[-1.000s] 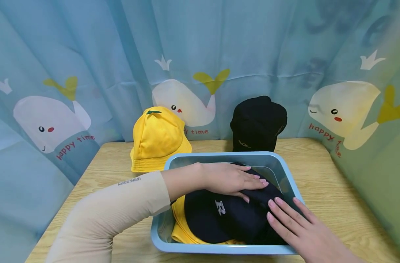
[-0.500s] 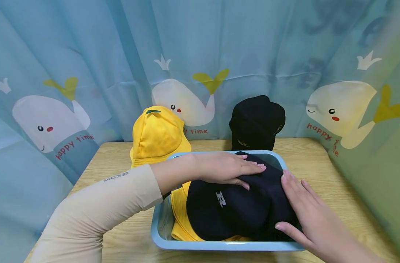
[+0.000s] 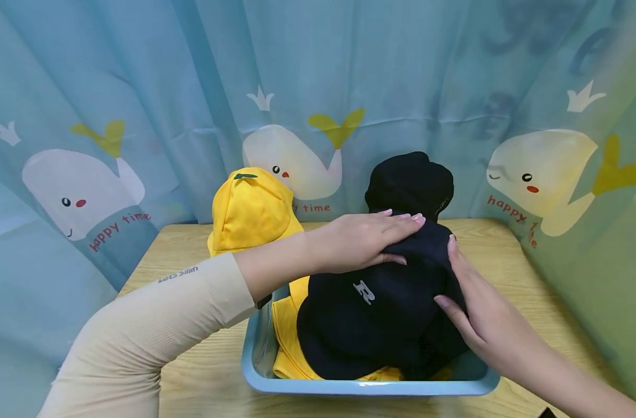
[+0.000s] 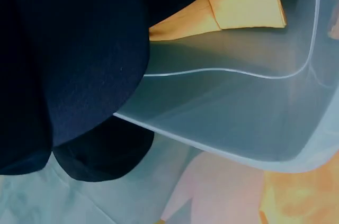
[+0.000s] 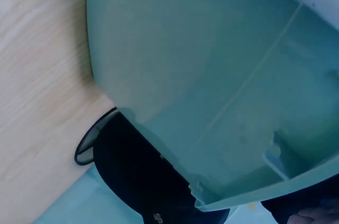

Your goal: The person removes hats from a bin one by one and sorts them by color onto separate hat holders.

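While the left grip (image 3: 356, 241) lies straight-fingered on a navy cap (image 3: 388, 310), right grip (image 3: 477, 305) pinching its edge, blue bin (image 3: 370, 386) beneath.

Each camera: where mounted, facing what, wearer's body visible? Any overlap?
Head: worn on head, facing forward-down at navy cap, blue bin; left hand, right hand, forearms show.
Left wrist: wrist-worn, facing navy cap, bin interior, curtain; no hand discernible.
Right wrist: wrist-worn, facing bin's outer wall, black cap; fingers lower right, which hand unclear.
Head and left wrist share navy cap, bin.
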Tool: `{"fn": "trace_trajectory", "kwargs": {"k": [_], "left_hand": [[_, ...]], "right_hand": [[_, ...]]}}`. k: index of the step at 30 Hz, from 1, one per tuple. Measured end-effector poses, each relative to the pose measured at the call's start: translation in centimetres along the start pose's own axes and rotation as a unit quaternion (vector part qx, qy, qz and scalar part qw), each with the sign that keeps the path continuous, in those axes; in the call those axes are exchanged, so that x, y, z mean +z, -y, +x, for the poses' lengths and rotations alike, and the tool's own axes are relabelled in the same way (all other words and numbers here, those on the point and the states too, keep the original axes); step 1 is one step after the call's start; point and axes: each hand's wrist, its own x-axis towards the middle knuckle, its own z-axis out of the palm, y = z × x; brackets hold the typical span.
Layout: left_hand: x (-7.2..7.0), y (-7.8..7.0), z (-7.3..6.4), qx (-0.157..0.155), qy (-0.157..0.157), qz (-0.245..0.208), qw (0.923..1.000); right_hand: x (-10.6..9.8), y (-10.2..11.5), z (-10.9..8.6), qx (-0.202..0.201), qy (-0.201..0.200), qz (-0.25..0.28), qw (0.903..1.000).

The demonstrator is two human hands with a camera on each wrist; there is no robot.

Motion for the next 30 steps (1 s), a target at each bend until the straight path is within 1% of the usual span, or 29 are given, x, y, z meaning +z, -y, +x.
{"fn": "trace_trajectory", "kwargs": {"k": [2, 5, 8, 10, 12, 15, 16, 18, 20, 23, 27, 30], "left_hand": [[0.0, 0.1, 0.0, -0.003, -0.021, 0.011, 0.9997], [-0.1, 0.1, -0.1, -0.011, -0.042, 0.019, 0.9989], [-0.1, 0.3, -0.3, -0.014, -0.064, 0.028, 0.9975], [-0.1, 0.4, -0.4, -0.008, -0.080, 0.035, 0.9962], [-0.1, 0.4, -0.3, 0.000, -0.095, 0.043, 0.9945], [-0.1, 0.5, -0.1, 0.006, -0.122, 0.052, 0.9911], [-0.1, 0.6, -0.1, 0.007, -0.132, 0.054, 0.9897], [-0.1, 0.6, 0.1, 0.006, -0.152, 0.054, 0.9869], [-0.3, 0.7, 0.3, 0.007, -0.173, 0.056, 0.9834], [-0.4, 0.8, 0.6, 0.013, -0.204, 0.067, 0.9767], [-0.6, 1.1, 1.2, 0.030, -0.242, 0.085, 0.9662], [-0.7, 1.3, 1.7, 0.048, -0.254, 0.106, 0.9603]], "right_hand": [[-0.1, -0.1, 0.4, -0.008, -0.010, 0.003, 0.9999], [-0.3, -0.5, 1.1, -0.034, -0.037, 0.013, 0.9987], [-0.8, -1.1, 2.0, -0.070, -0.088, 0.011, 0.9935], [-1.1, -1.5, 2.6, -0.097, -0.126, 0.000, 0.9873], [-1.4, -1.9, 3.2, -0.122, -0.161, -0.025, 0.9790], [-1.8, -2.2, 4.2, -0.156, -0.197, -0.054, 0.9663], [-1.9, -2.3, 4.5, -0.163, -0.203, -0.063, 0.9634], [-2.1, -2.5, 5.1, -0.172, -0.215, -0.076, 0.9582], [-2.2, -2.7, 5.4, -0.176, -0.225, -0.079, 0.9549], [-2.3, -3.0, 5.9, -0.181, -0.242, -0.082, 0.9497], [-2.6, -3.3, 6.4, -0.181, -0.258, -0.089, 0.9447], [-2.7, -3.7, 6.8, -0.176, -0.259, -0.101, 0.9444]]}}
